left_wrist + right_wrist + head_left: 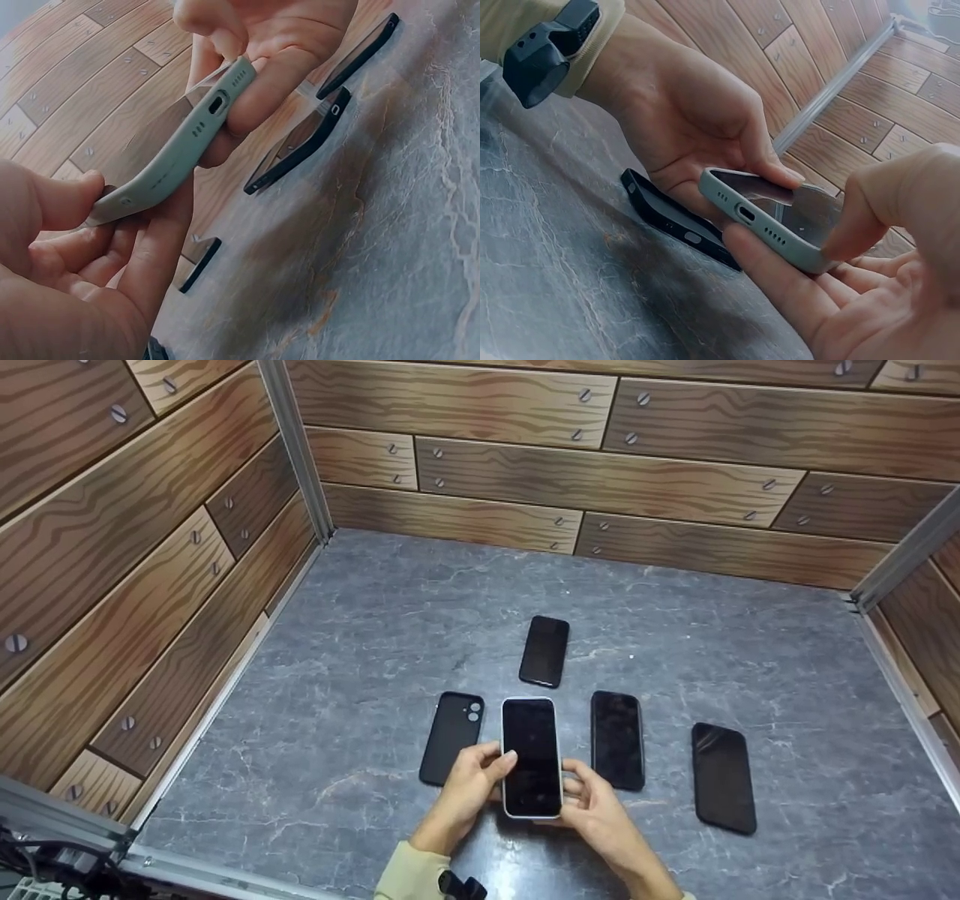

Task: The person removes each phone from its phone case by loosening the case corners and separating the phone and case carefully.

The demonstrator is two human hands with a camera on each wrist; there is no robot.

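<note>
the plank wall (pixel 480 405) stands beyond the held phone, and the grey tabletop (pixel 375 622) spreads beneath it. from where i stand, the left hand (pixel 469 780) grips the held phone (pixel 534 757) by its left edge, thumb over the screen's rim; the right hand (pixel 596 802) grips the lower right side, some fingers underneath. it sits screen up in a pale case (pixel 172 165), off the tabletop. around the held phone lie a black case (pixel 446 746) just left, a nearer black phone (pixel 619 742) to its right, an outer black phone (pixel 724 780) farther right and a rear black phone (pixel 545 652) beyond its top end. i'd press on the rims rather than the glass, balance both sides evenly, and leave the charging slot (pixel 745 213) uncovered.
</note>
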